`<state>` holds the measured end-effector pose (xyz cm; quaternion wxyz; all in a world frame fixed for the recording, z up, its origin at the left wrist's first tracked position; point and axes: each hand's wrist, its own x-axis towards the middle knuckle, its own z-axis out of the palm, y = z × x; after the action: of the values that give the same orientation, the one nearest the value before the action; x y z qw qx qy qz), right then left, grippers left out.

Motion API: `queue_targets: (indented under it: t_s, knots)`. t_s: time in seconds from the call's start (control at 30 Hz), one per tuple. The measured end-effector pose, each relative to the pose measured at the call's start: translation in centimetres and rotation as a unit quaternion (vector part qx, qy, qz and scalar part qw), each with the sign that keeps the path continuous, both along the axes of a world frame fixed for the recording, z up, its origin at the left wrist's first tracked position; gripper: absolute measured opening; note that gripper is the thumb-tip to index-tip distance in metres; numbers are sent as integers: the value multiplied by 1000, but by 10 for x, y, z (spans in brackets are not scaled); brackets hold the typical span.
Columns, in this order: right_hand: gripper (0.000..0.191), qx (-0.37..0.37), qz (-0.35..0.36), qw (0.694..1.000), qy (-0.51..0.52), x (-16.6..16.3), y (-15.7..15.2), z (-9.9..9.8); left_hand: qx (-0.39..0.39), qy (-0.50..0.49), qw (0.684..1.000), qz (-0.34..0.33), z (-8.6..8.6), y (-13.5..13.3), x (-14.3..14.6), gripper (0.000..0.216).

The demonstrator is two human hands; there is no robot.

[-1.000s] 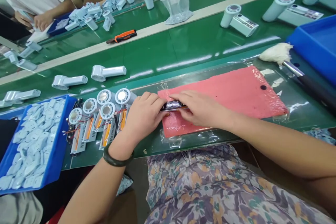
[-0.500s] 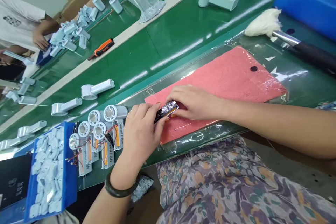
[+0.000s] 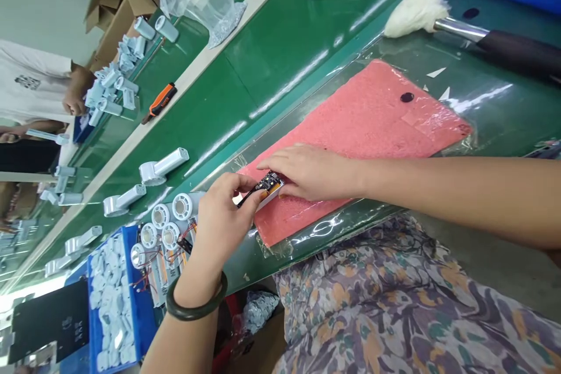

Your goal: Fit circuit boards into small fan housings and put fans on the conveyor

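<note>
Small black circuit board (image 3: pixel 265 182), orange strip (image 3: pixel 274 188) along lower edge, white pack (image 3: pixel 266 203) beneath, tilted at near edge of pink foam pad (image 3: pixel 363 123).

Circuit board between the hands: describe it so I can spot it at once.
On the green belt lies a pink foam pad. At its near corner, the left hand and right hand pinch a small dark circuit board, the only thing between them.
</note>
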<state>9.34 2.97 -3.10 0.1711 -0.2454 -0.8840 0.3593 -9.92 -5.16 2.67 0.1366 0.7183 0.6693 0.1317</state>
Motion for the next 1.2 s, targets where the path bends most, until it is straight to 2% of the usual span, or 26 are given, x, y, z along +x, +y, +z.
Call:
queue_targets:
  t_s: [0.13, 0.2, 0.4, 0.53, 0.67, 0.8, 0.93, 1.2]
  knots:
    - [42, -6, 1, 1000, 5, 0, 0, 3, 32, 18, 997, -74, 1, 1, 3, 10]
    - [36, -14, -6, 1000, -5, 0, -1, 5, 42, 17, 995, -84, 0, 0, 2, 12]
    - [25, -32, -1, 999, -9, 1, 0, 7, 39, -4, 997, -61, -3, -1, -1, 12]
    - [37, -43, 0, 999, 27, 1, 1, 4, 25, -75, 997, -4, -5, 0, -4, 14]
    - [31, -44, -18, 999, 2, 1, 1, 4, 6, -110, 994, -6, -4, 2, -6, 12]
    - [24, -34, -9, 999, -14, 0, 1, 4, 10, -81, 996, -43, 0, 3, -4, 10]
    - [19, -26, -3, 1000, -5, 1, 1, 3, 40, -20, 998, -38, 2, 1, -2, 13]
    - [19, -6, 0, 1000, -9, 1, 1, 2, 40, 5, 998, -58, -3, -2, -4, 15]
